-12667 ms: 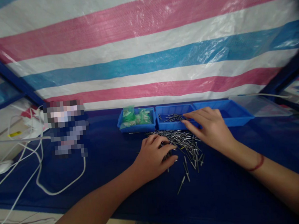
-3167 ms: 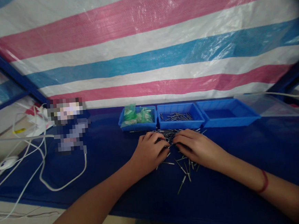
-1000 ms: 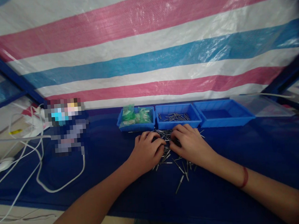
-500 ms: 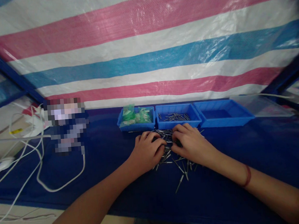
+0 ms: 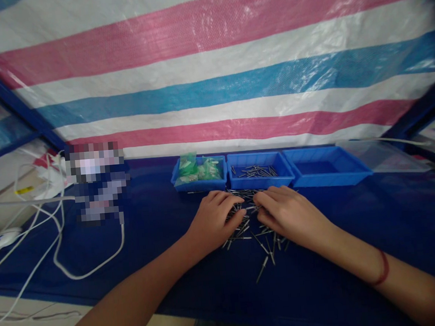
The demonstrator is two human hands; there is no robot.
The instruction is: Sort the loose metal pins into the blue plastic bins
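A loose pile of blind rivets (image 5: 242, 226), silver with thin dark stems, lies on the blue table between my hands. My left hand (image 5: 215, 217) curves over the left side of the pile, thumb and forefinger apart with rivets showing between them. At the pile's right side is my right hand (image 5: 287, 209), its fingers bent and pressed together. Whatever those fingers pinch is hidden behind them. One rivet (image 5: 262, 269) lies apart, closer to the table's front edge.
Behind the pile stand three blue bins: the left bin (image 5: 200, 185) holds green plastic bags (image 5: 208, 169), the middle bin (image 5: 262, 181) some rivets, and the right bin (image 5: 331, 178) shows its bare floor. White cables (image 5: 59, 235) and a blurred-out object (image 5: 96, 182) lie left.
My right hand has shifted slightly right and its fingers have drawn closer together. My left hand has moved a little right, its thumb and forefinger now further apart.
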